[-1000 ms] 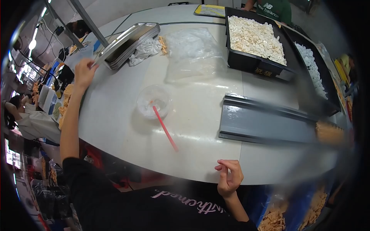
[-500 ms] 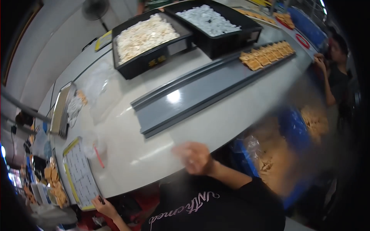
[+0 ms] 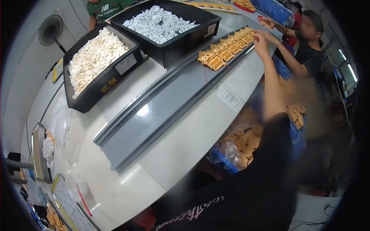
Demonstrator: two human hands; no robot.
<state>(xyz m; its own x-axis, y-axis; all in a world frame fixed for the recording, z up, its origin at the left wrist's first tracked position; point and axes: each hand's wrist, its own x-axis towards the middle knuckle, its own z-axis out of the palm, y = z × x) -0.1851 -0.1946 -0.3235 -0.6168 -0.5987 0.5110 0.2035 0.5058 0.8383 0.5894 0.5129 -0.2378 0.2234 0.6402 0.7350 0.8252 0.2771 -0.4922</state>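
My right hand (image 3: pixel 261 45) reaches forward at the far right end of a long grey tray (image 3: pixel 135 119). Its fingers look bent and closed at the end of a row of orange plastic parts (image 3: pixel 212 62); whatever they hold is too small to tell. Each part looks like a little house-shaped frame with a recess, and several stand side by side in the tray. Thin red threads (image 3: pixel 207 75) trail from the near end of the row. My left hand is out of view.
Behind the tray stand black bins of cream pieces (image 3: pixel 98 52) and pale grey pieces (image 3: pixel 158 23). Orange parts fill blue crates (image 3: pixel 231 163) below the table edge. A co-worker's arm (image 3: pixel 287 54) reaches in close beside my hand. At the left lies a yellow-edged clipboard (image 3: pixel 69 204).
My right hand has gone from the near table edge to the far end of the row. My left hand has left the view. The view has turned rightward.
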